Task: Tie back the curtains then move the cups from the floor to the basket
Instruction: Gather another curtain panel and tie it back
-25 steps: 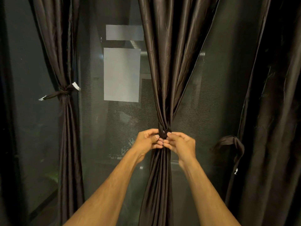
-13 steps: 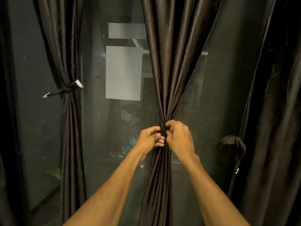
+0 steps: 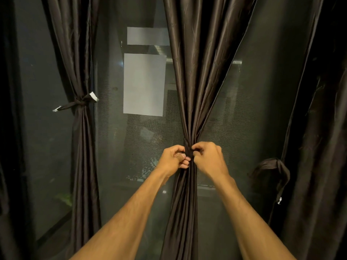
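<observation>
Middle curtain (image 3: pixel 195 81), glossy dark-brown satin, pleats gathered narrow at its waist. Left hand (image 3: pixel 173 159) and right hand (image 3: pixel 208 159) curl on a dark tie band (image 3: pixel 188 151) there, pinching it. Left curtain (image 3: pixel 78 62) already knotted; window mesh (image 3: pixel 253 109) behind.

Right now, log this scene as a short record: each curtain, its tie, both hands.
left curtain: gathered, left tie knotted round it
middle curtain: gathered at the hands, middle tie round it
left hand: pinches middle tie
right hand: pinches middle tie
right curtain: hangs loose, right tie a slack loop at its edge
cups, basket: not in view
</observation>
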A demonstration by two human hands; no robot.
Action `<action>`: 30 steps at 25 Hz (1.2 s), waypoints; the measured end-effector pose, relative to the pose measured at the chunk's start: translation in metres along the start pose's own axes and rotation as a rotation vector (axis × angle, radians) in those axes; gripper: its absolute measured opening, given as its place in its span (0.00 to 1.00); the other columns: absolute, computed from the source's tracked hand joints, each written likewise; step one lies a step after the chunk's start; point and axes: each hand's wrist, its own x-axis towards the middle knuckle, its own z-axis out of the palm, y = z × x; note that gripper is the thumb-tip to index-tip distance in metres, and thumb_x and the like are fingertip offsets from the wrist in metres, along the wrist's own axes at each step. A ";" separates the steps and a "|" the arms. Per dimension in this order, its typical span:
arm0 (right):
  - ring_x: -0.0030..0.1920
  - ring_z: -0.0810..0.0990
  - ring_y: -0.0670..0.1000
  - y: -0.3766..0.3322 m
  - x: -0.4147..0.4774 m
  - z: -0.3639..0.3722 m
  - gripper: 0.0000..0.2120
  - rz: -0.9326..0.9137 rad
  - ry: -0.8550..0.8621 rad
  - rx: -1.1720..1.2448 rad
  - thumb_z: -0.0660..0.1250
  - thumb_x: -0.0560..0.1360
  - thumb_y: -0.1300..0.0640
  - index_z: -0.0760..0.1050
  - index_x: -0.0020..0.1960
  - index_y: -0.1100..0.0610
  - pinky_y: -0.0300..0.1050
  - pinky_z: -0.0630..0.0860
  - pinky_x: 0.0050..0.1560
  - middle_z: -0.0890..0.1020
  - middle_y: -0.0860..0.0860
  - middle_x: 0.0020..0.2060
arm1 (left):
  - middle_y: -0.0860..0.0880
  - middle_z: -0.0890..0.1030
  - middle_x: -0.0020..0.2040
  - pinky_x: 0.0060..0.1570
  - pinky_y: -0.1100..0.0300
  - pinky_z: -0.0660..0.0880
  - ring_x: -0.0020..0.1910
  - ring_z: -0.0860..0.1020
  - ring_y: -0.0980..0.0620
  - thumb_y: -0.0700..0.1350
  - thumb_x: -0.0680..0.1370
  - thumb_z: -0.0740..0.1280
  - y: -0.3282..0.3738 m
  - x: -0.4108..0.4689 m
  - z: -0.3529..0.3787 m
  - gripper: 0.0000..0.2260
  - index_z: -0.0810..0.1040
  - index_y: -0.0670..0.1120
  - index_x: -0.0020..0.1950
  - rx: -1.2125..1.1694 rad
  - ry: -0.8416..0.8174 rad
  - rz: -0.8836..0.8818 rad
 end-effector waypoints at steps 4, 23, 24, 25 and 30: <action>0.47 0.84 0.51 0.005 0.005 -0.002 0.04 0.033 0.026 0.075 0.70 0.76 0.59 0.84 0.48 0.54 0.49 0.81 0.51 0.86 0.51 0.42 | 0.43 0.79 0.37 0.36 0.63 0.78 0.33 0.77 0.52 0.31 0.81 0.58 -0.001 0.000 0.000 0.07 0.74 0.37 0.53 0.007 0.022 -0.003; 0.44 0.79 0.52 0.025 0.032 -0.033 0.09 -0.014 -0.120 0.037 0.63 0.80 0.58 0.82 0.47 0.56 0.45 0.74 0.46 0.80 0.53 0.40 | 0.44 0.76 0.33 0.25 0.59 0.74 0.26 0.73 0.51 0.36 0.82 0.59 -0.014 0.005 0.022 0.05 0.73 0.37 0.51 0.072 0.286 -0.093; 0.43 0.78 0.53 0.027 0.027 -0.031 0.09 -0.054 -0.135 0.036 0.63 0.80 0.56 0.81 0.47 0.56 0.45 0.72 0.45 0.79 0.53 0.39 | 0.44 0.77 0.32 0.26 0.58 0.74 0.26 0.73 0.50 0.37 0.82 0.60 -0.015 0.002 0.024 0.05 0.73 0.38 0.49 0.077 0.300 -0.097; 0.46 0.78 0.55 0.029 0.022 -0.028 0.09 -0.093 -0.145 0.011 0.63 0.80 0.55 0.81 0.49 0.57 0.46 0.73 0.46 0.80 0.54 0.42 | 0.44 0.77 0.32 0.27 0.57 0.74 0.27 0.73 0.50 0.39 0.82 0.61 -0.016 -0.001 0.026 0.06 0.73 0.39 0.47 0.081 0.318 -0.108; 0.52 0.79 0.61 0.032 0.003 -0.014 0.12 -0.132 -0.084 -0.038 0.59 0.82 0.54 0.77 0.52 0.60 0.52 0.74 0.48 0.80 0.58 0.49 | 0.46 0.74 0.28 0.23 0.60 0.71 0.24 0.73 0.49 0.47 0.80 0.65 -0.025 -0.021 0.030 0.16 0.69 0.43 0.33 0.215 0.461 -0.208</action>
